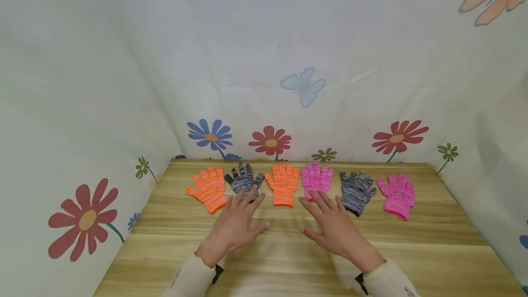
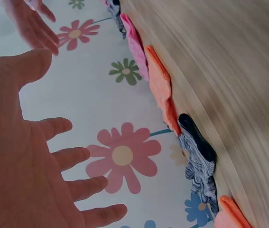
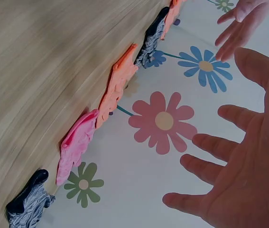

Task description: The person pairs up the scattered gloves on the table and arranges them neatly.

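The likeliest trouble is two knitted gloves being caught at once: the left grey-black glove and the middle orange glove nearly meet at their thumbs (I cannot tell whether they touch), so a broad, spread-fingered press there could drag both; the left orange glove, towards the far left corner, sits just beside that grey one and could be pulled askew as well; since all the gloves look thin and soft, a fingertip pushed forward would probably bunch the knit, or slide a glove over the far edge of the table against the flowered sheet; the left pink glove, the right grey-black glove and the right pink glove continue the row along that edge towards the far right corner; as for grip, the left hand is spread wide, thumb out, holding nothing, its fingertips overlapping the left grey-black glove only by line of sight; the right hand is equally splayed and bare of any load, hovering nearest the left pink glove's cuff; both wrist views show air between fingers and gloves.
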{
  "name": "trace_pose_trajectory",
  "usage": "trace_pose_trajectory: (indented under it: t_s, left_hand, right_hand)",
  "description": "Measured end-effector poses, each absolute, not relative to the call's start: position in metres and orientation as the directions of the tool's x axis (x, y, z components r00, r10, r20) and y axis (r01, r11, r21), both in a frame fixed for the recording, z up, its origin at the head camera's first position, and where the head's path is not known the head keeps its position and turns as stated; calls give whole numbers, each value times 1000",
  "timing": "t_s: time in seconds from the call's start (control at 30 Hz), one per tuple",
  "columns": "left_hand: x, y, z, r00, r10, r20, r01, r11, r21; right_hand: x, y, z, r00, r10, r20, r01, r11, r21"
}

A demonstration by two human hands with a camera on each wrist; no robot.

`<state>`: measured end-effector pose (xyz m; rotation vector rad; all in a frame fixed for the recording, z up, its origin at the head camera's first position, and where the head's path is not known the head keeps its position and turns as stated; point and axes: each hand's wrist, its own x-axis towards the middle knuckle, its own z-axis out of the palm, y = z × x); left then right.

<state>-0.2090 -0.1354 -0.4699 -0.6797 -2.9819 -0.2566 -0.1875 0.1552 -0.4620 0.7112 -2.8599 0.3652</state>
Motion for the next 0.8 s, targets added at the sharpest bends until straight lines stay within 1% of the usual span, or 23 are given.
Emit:
trace_pose_trajectory:
  t_s: [0.23,0.47,0.63,0.8]
  left_hand:
    - [-211,-148,-474,-916,392,83,400,902,163]
    - [-213,-160,-480,-925,364,110,378,910,168]
    - [-216,-169,-483,-935,340,102,354,917,187]
    - [-219,-178,-485,-942,321,100,334,926,174]
  right_hand:
    - [-188,149,-462,-868,-450,210,-489,850,-196]
    - [-189,140,-461,-864,-471,175,-500,844,-194]
    - [-189,133,-462,-857,-489,162,-514,833,-206]
    - [-189,127,-463,-857,-489,160,-514,828,-223]
